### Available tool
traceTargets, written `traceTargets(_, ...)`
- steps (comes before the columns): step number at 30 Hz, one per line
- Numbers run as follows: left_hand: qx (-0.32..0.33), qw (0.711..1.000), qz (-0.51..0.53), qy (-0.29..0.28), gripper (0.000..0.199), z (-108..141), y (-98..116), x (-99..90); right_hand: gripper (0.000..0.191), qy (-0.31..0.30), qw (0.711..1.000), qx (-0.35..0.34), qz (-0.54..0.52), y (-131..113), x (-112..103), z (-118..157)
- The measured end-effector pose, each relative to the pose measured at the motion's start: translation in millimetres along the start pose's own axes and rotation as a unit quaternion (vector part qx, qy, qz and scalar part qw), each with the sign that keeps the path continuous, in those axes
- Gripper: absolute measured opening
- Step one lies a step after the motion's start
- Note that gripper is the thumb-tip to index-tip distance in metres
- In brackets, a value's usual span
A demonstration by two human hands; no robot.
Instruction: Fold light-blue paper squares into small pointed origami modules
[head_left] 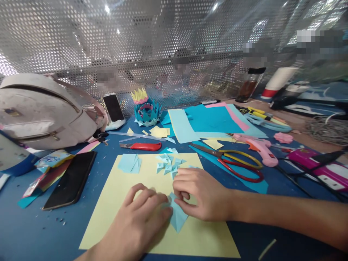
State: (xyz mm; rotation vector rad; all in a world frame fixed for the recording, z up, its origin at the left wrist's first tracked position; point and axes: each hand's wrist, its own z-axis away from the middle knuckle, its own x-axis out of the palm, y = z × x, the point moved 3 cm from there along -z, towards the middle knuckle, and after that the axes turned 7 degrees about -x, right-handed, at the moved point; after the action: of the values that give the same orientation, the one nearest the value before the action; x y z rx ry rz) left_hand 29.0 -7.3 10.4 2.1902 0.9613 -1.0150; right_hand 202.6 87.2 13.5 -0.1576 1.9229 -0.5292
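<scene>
Left hand [144, 214] and right hand [199, 194], half-curled, pinch blue paper [178, 219] within yellow sheet [108, 214] edges; scissors [215, 152] outside. Bottle [250, 85] holds brown liquid.

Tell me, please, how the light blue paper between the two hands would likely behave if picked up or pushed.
The light blue paper looks thin, so probably very light. Its crease suggests it may bend there. Lying on the yellow sheet, it would likely slide, not roll.

Bare left hand [141, 214], bare right hand [202, 194] and slim right forearm [272, 206], likewise uncovered
</scene>
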Motion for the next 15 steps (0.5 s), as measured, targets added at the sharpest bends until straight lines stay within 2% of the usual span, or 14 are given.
traceTargets(3,0.056,0.998,-0.024,-0.011,0.036,2,4,-4.1,0.013,0.03,0.999,-0.018,-0.007,0,-1,0)
traceTargets(8,0.054,0.997,-0.04,-0.024,0.04,6,4,-1.9,0.01,0.064,0.997,-0.026,-0.043,3,0,1)
traceTargets(12,-0.01,0.996,-0.014,0.083,0.036,11,3,8.6,0.012,0.075,0.994,-0.058,-0.05,5,0,3)
traceTargets(15,-0.016,0.995,-0.011,0.093,0.035,14,3,16.1,0.015,0.06,0.993,-0.096,-0.036,5,-1,5)
